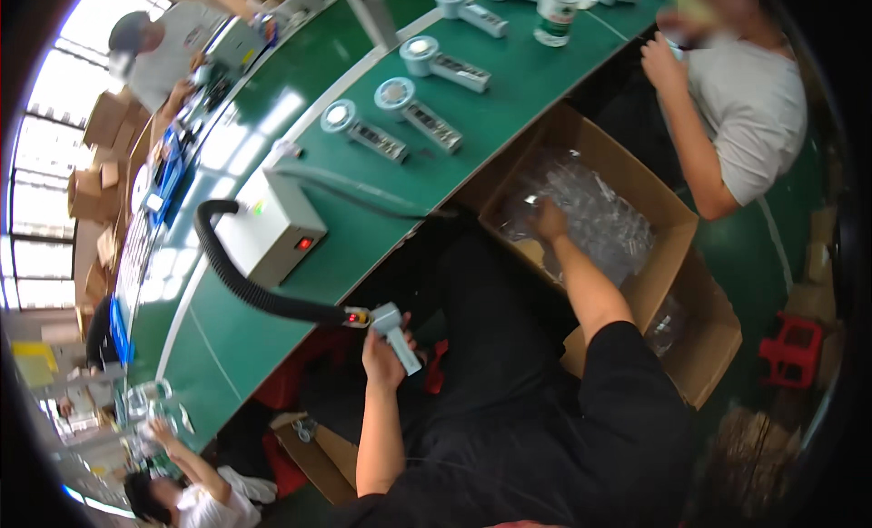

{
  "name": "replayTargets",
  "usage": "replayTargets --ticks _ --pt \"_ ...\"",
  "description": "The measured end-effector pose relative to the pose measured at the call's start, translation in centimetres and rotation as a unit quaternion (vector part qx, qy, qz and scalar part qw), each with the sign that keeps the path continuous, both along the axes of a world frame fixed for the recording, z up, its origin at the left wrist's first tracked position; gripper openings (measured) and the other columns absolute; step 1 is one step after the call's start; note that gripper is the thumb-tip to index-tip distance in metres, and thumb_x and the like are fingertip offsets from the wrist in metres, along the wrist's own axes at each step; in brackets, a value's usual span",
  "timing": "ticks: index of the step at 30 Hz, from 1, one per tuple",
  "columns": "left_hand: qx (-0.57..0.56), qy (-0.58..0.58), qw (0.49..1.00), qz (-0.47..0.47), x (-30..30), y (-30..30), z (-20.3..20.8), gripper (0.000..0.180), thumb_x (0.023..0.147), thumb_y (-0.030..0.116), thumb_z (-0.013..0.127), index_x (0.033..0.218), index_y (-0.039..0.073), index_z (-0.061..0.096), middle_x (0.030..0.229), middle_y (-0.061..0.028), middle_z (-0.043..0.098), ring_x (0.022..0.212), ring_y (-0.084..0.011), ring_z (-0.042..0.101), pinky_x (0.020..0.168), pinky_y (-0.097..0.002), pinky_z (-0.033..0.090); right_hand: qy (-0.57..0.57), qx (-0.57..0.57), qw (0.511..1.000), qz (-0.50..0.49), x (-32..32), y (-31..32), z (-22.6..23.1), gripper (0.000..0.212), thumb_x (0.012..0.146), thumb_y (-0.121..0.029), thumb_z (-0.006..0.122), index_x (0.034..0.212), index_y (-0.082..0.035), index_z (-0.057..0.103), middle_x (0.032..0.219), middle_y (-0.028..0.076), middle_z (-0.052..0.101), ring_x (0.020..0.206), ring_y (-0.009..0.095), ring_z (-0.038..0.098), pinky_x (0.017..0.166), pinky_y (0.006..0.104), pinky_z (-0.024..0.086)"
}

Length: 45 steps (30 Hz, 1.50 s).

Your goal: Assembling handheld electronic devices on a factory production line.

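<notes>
Your left hand (383,366) is closed around a pale blue-grey device (397,340), which sits just off the table (350,246) edge. The grip leaves the device's wide head exposed beside the tip (356,318) of the black hose (243,287); whether the two touch, you cannot tell from here. The hose arches over from the white box (272,233) on the table, a placement that probably lets its tip hang at the edge, within easy reach of your lap.

Your right hand (549,223) is down among clear plastic pieces (604,214) in the cardboard box (669,272); its fingers are partly lost there, so how far open they are, or whether they hold a piece, you cannot tell. The box stands against the table's edge at your right, likely so that arm can dip in while the left holds the device.
</notes>
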State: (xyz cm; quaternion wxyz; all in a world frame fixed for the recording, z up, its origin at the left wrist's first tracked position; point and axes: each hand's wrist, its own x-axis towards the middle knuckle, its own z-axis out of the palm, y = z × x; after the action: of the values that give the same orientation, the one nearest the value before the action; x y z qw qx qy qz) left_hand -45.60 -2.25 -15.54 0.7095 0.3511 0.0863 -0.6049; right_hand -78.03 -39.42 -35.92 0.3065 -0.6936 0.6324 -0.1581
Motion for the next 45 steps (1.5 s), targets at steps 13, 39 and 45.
replayTargets --ticks 13,39,45 --pt "0.053 -0.209 0.975 -0.048 -0.2 1.0 -0.9 0.055 0.104 0.035 0.065 0.151 0.010 0.049 0.118 -0.0127 0.069 0.095 -0.0296 0.072 0.065 -0.0332 0.061 -0.788 0.337 0.494 -0.151 -0.4 7.4 18.1 0.032 0.107 -0.037 0.057 0.130 -0.017 0.067 0.103 0.005 0.070 0.091 0.021 0.067 0.071 0.0335 0.056" --pt "-0.015 -0.137 0.990 0.043 -0.4 -1.9 0.6 0.064 0.103 0.020 0.068 0.155 0.023 0.032 0.119 -0.0084 0.060 0.087 -0.0167 0.066 0.067 -0.0326 0.057 -0.626 0.491 0.605 -0.030 8.7 18.7 23.3 0.019 0.105 -0.026 0.066 0.120 -0.015 0.065 0.100 0.007 0.072 0.098 0.026 0.071 0.086 0.0428 0.061" --pt "0.013 -0.341 0.937 0.074 -0.2 -2.6 -1.3 0.059 0.106 0.023 0.068 0.154 0.009 0.038 0.117 -0.0079 0.062 0.091 -0.0166 0.065 0.072 -0.0314 0.058 -0.624 0.495 0.602 -0.061 11.6 20.5 25.9 0.015 0.107 -0.015 0.056 0.119 -0.016 0.066 0.097 0.008 0.071 0.096 0.029 0.069 0.096 0.0503 0.057"
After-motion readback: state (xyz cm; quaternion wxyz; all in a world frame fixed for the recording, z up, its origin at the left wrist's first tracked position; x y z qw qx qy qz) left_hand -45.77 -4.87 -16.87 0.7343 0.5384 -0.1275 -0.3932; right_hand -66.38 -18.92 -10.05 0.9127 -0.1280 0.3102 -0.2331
